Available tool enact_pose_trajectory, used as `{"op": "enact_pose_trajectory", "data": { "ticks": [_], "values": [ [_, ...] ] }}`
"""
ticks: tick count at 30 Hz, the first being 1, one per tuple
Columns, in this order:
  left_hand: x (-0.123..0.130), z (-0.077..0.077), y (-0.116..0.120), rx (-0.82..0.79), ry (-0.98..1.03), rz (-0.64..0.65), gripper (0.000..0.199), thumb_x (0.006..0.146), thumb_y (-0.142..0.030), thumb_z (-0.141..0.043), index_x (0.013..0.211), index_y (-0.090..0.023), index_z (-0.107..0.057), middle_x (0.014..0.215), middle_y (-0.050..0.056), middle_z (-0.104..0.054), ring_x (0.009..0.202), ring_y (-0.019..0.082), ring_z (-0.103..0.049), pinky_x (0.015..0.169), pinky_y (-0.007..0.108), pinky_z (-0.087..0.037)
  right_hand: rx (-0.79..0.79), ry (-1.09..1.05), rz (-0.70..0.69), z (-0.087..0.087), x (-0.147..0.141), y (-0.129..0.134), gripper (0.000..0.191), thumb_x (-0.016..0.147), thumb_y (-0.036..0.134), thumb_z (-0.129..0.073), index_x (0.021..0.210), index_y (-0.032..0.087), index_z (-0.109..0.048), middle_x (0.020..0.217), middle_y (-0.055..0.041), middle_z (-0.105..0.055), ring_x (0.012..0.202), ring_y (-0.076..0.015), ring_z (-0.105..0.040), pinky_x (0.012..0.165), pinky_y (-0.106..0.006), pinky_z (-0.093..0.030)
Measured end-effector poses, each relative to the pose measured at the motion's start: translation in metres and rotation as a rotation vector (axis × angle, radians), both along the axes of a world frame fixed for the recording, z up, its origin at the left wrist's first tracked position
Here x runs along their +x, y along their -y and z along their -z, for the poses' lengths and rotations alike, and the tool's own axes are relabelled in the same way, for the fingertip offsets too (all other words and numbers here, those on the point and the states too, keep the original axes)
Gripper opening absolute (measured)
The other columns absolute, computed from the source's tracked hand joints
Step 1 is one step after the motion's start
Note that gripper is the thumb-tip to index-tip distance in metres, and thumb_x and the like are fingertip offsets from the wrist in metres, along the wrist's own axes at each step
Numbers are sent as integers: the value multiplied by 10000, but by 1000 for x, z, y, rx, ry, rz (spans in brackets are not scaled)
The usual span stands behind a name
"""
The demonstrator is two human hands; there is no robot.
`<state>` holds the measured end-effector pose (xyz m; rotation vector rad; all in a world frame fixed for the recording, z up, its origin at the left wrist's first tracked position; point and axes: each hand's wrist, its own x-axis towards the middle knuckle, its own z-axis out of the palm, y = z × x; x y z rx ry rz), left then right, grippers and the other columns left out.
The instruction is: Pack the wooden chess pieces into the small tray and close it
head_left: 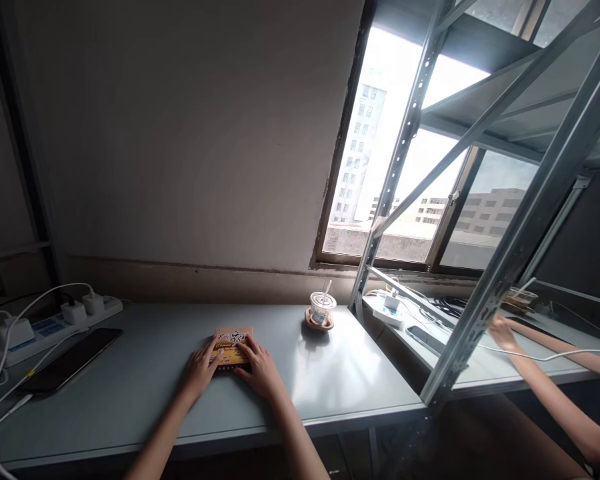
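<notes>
A small orange-and-yellow cardboard box [231, 339], printed with Chinese characters and the word "Chinese", lies on the grey-green table [145, 407] in front of me. It looks like a Chinese chess box. My left hand [203, 363] grips its left side, with the fingers along the edge and the thumb over the top face. From the right, my right hand [260, 368] holds the opposite side, its fingers partly over the printed top. The box appears closed, and its contents are hidden.
A lidded plastic cup [323, 308] with a straw stands in a brown holder [319, 325] at the back right. On the left are a phone [73, 360] and a power strip [55, 328] with cables. Beyond a metal rack post [510, 233], another person's arms [540, 380] rest at a neighbouring table.
</notes>
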<state>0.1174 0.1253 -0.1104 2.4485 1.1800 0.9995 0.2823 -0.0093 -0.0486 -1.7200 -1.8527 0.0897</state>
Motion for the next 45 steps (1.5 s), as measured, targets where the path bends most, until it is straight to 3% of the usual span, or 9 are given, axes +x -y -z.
{"op": "enact_pose_trajectory", "data": {
  "ticks": [27,45],
  "values": [
    [-3,4,-1,27,24,13,457,883,-375,-352,1294,-195,-438,1264,107,-556,1143,231,-532,996,421,-377,27,54,8,2,0,0,632,784,417,-609,1359,343,-356,1468,-24,-278,1228,-244,-416,979,-375,-372],
    [-3,-4,4,24,34,18,442,873,-352,-373,1283,-204,-448,1246,102,-569,1124,232,-543,979,404,-391,4,62,23,-2,-1,1,620,798,421,-596,1362,360,-345,1472,-9,-267,1218,-229,-424,986,-361,-360]
  ]
}}
